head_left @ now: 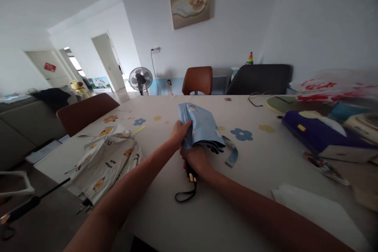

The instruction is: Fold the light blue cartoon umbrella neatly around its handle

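The blue umbrella (203,126) lies folded mid-table (260,165), its wrist loop (186,196) trailing toward six o'clock. The left hand (180,133) has its grip closed on the canopy folds. The right hand (197,158) clasps the stem (handle mostly hidden). A printed umbrella (103,161) lies at nine o'clock.

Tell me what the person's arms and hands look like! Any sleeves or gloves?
No sleeves and no gloves. Both forearms are bare right to the picture's edge, and the left hand and right hand are bare too. No watch, bracelet or ring shows.
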Demonstrator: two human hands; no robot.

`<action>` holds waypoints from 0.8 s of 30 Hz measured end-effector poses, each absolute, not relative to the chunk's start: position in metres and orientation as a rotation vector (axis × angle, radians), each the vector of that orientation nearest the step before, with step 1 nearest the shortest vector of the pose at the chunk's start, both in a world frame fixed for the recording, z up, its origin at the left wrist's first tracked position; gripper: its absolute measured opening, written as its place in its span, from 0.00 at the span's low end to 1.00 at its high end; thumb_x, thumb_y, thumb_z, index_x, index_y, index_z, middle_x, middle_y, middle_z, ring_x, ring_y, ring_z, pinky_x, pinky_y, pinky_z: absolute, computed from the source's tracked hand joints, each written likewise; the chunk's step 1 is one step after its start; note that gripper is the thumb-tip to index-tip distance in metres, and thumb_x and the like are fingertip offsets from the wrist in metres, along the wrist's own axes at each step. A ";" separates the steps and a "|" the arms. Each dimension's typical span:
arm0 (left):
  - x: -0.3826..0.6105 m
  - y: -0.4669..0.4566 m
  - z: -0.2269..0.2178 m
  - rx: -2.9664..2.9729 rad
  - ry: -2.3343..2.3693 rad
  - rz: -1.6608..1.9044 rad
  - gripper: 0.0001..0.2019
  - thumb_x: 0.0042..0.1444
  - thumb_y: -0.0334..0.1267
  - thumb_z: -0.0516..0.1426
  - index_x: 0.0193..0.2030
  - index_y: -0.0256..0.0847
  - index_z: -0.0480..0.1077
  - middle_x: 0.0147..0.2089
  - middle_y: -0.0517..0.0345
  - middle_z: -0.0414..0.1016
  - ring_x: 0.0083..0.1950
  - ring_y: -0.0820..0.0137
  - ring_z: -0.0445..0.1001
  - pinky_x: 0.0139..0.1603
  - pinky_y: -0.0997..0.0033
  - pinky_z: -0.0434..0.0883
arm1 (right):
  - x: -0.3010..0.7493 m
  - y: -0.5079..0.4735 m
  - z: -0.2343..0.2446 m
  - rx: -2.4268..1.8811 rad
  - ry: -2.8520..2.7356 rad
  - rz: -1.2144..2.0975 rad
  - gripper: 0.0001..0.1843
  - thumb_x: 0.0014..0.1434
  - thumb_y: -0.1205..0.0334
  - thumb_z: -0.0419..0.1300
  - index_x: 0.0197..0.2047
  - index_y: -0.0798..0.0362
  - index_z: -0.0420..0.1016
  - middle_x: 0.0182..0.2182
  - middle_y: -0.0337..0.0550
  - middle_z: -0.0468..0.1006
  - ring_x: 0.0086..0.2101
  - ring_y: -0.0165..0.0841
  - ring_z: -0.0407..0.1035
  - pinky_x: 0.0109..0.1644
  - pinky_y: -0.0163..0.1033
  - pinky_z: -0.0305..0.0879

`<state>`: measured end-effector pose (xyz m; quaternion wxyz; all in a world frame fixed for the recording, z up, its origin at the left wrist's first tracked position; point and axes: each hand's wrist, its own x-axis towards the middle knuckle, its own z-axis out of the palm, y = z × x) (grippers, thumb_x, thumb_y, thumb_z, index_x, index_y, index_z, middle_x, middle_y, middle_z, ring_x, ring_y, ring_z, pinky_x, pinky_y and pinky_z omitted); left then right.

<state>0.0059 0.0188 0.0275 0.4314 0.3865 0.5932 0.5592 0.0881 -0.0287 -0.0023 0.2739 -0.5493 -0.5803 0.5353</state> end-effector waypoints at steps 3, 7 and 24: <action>0.005 0.018 0.034 0.949 1.353 1.371 0.13 0.43 0.44 0.61 0.27 0.34 0.70 0.27 0.51 0.74 0.30 0.66 0.73 0.28 0.70 0.67 | 0.091 -0.025 0.003 -1.466 -1.617 1.386 0.12 0.44 0.70 0.54 0.12 0.56 0.63 0.09 0.43 0.67 0.11 0.29 0.63 0.13 0.31 0.56; 0.004 0.017 0.040 0.903 1.186 1.463 0.12 0.39 0.40 0.63 0.28 0.34 0.72 0.25 0.54 0.74 0.24 0.71 0.70 0.26 0.73 0.67 | 0.095 -0.022 0.008 -1.380 -1.711 1.327 0.12 0.44 0.68 0.55 0.12 0.55 0.62 0.09 0.44 0.69 0.12 0.30 0.65 0.15 0.30 0.59; -0.001 0.015 0.051 0.838 1.229 1.708 0.13 0.38 0.38 0.63 0.32 0.35 0.72 0.25 0.56 0.74 0.26 0.70 0.71 0.28 0.72 0.68 | 0.105 -0.017 0.018 -0.739 -1.362 1.897 0.15 0.44 0.62 0.65 0.36 0.60 0.72 0.35 0.50 0.75 0.38 0.39 0.71 0.31 0.40 0.74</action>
